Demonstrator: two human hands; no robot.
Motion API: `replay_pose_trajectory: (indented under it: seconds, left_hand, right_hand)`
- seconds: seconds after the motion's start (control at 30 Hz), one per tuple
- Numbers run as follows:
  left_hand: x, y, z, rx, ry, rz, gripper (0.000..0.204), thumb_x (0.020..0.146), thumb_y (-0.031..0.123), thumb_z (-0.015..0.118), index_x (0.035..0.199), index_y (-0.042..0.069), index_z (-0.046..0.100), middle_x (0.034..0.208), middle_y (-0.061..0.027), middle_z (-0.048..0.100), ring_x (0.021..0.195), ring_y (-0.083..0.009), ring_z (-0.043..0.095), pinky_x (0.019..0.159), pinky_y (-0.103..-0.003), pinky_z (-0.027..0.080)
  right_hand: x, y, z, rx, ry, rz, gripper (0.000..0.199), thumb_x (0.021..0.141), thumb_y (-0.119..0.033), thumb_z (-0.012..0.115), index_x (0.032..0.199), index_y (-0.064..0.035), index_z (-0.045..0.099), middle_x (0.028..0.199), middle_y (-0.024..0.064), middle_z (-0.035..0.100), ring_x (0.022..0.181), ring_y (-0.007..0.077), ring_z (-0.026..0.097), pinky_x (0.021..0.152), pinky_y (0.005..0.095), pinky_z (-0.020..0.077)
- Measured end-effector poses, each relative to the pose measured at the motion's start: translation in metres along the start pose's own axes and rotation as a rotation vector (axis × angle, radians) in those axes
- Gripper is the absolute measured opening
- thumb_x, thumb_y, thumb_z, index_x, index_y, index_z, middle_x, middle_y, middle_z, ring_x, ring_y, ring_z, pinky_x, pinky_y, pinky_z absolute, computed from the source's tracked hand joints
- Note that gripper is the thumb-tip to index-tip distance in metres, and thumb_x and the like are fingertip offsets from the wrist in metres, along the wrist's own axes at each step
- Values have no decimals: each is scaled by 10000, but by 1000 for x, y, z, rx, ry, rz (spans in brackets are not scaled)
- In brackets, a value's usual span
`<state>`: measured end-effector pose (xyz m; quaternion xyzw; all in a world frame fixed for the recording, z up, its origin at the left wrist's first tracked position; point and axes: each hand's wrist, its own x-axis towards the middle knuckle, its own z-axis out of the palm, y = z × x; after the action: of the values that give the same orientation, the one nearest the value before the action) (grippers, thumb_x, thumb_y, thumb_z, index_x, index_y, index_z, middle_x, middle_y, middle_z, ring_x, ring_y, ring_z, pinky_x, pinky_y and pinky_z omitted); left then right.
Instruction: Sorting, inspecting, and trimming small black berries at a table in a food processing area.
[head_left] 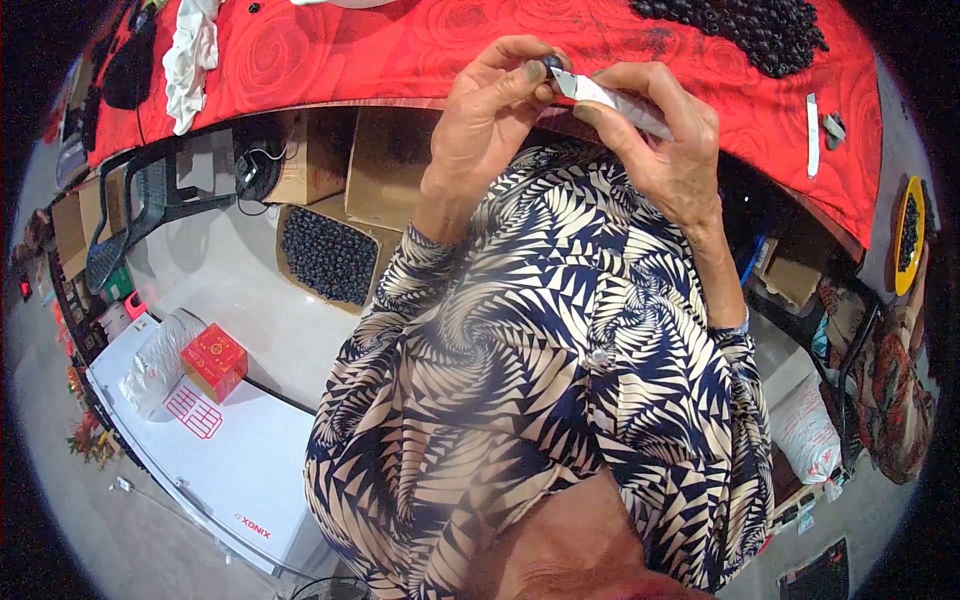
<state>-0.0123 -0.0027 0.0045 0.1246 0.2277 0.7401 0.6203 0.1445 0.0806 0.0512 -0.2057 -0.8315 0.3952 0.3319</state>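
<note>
Your left hand (490,110) pinches a dark bead (551,64); your right hand (665,140) pinches a white strip (610,98) against it. Next, hold both steady.

Your left hand (490,110) pinches a small dark bead (551,64) at the near edge of the red tablecloth (400,50); your right hand (665,130) holds a white strip (610,100) touching it. Dark beads (750,30) heap toward the far right corner.

A red rose-patterned tablecloth (400,50) covered the table, with a crumpled white cloth (192,55) at its left. Below sat brown cardboard boxes (385,165), one open box of dark beads (328,255), a small red box (213,361) and a yellow dish (908,235).
</note>
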Motion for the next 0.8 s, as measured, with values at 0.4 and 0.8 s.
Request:
replay_pose_trajectory:
  seconds: [0.4,0.8]
  left_hand:
    - [-2,2,-1,58,-5,0,165,862,28,562,1021,-11,588,954,-101,622,770,-109,566,718,-218,480]
    - [-1,4,-2,57,-82,-43,160,864,40,560,1008,-22,593,924,-101,626,759,-122,571,718,-228,483]
  right_hand:
    - [0,0,1,-2,-1,-20,233,727,-65,711,919,-10,592,802,120,650,722,233,665,624,310,523]
    - [-1,3,1,-15,-2,-7,237,728,-77,714,920,-11,591,804,121,650,713,231,663,616,308,522]
